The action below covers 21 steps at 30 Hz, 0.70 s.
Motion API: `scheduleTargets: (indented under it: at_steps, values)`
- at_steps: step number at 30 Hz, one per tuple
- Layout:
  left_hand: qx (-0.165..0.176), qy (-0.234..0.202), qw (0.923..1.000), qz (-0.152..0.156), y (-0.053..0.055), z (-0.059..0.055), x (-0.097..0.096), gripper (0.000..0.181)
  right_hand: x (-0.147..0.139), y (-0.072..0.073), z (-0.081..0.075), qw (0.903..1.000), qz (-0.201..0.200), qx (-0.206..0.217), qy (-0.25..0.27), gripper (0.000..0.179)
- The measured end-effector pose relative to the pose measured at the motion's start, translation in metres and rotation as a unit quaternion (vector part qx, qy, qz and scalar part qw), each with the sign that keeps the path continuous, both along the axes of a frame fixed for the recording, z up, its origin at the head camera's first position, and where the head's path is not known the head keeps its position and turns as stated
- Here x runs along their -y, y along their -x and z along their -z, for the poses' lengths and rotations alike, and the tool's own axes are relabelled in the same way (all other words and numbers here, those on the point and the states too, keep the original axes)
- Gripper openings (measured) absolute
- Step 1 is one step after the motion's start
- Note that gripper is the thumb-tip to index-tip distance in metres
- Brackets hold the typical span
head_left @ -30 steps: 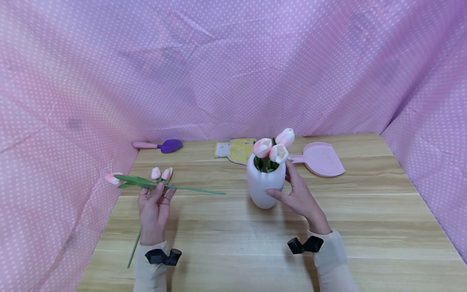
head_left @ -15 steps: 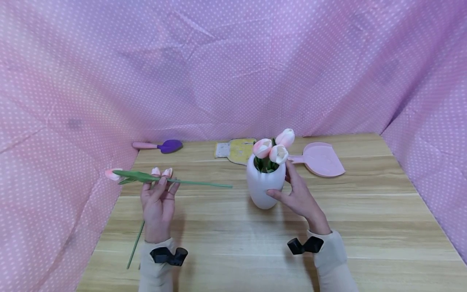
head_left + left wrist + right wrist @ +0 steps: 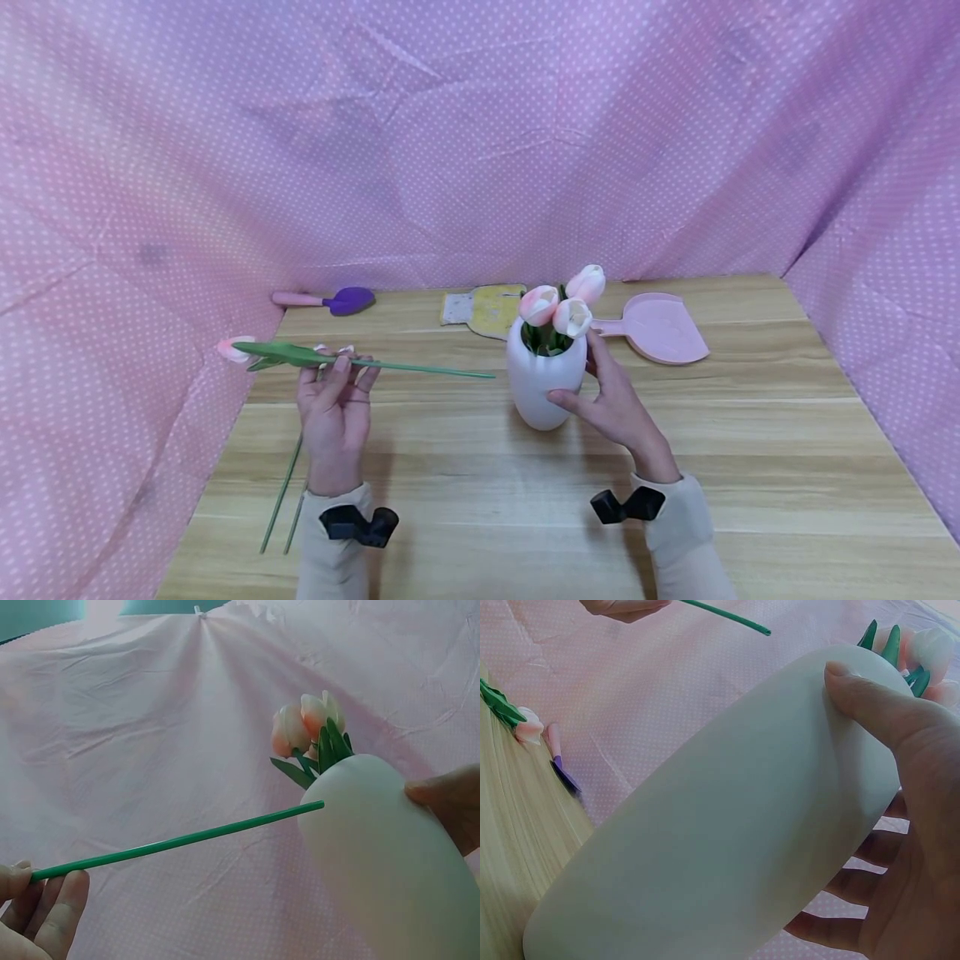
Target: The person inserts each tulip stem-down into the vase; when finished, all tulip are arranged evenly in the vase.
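My left hand (image 3: 337, 425) pinches an artificial tulip (image 3: 420, 368) by its green stem between thumb and fingers. The tulip lies nearly level, its pink bloom to the left and its bare stem end pointing right, close to the vase. My right hand (image 3: 618, 400) holds the white vase (image 3: 542, 392) at its right side, thumb in front and fingers behind. Three pink-and-white tulips (image 3: 573, 317) stand in the vase's mouth. Beneath the left hand lie more tulips, their stems (image 3: 281, 496) showing on the table and their blooms mostly hidden behind the hand.
A small trowel (image 3: 351, 301) with purple blade and pink handle lies at the back left of the wooden table (image 3: 480, 533). A yellow-and-grey glove (image 3: 491, 310) lies behind the vase. To the right is a pink dustpan (image 3: 666, 327). Pink dotted cloth (image 3: 450, 150) hangs around.
My left hand has moved right and slightly away from me with the tulip, bringing its stem end closer to the vase. The right hand and vase stay in place.
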<state>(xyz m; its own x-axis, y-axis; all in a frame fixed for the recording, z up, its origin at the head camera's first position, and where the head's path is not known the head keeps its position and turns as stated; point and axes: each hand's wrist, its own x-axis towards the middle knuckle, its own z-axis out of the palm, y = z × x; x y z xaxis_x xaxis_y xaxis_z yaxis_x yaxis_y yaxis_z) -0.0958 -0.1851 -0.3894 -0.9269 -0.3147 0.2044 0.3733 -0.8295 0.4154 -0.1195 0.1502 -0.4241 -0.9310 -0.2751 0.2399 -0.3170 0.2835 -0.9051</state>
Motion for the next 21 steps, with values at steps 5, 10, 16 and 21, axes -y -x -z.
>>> scheduleTargets:
  at_steps: [5,10,16,21]
  values:
    - [-0.009,-0.006,0.9999,-0.002,0.000,-0.004,-0.006,0.020,0.000,0.000,0.000,1.0000,0.001,-0.002,-0.001,0.097]
    - [-0.024,0.002,0.9997,0.010,0.001,-0.008,-0.015,0.018,-0.001,0.000,0.001,1.0000,0.001,-0.006,-0.001,0.097]
    - [-0.028,0.006,0.9992,0.027,0.003,-0.012,-0.028,0.019,-0.001,0.000,0.002,1.0000,0.000,-0.009,0.001,0.096]
    - [-0.024,0.017,0.9993,0.024,0.005,-0.013,-0.035,0.019,-0.001,0.000,0.001,1.0000,-0.002,-0.007,0.001,0.096]
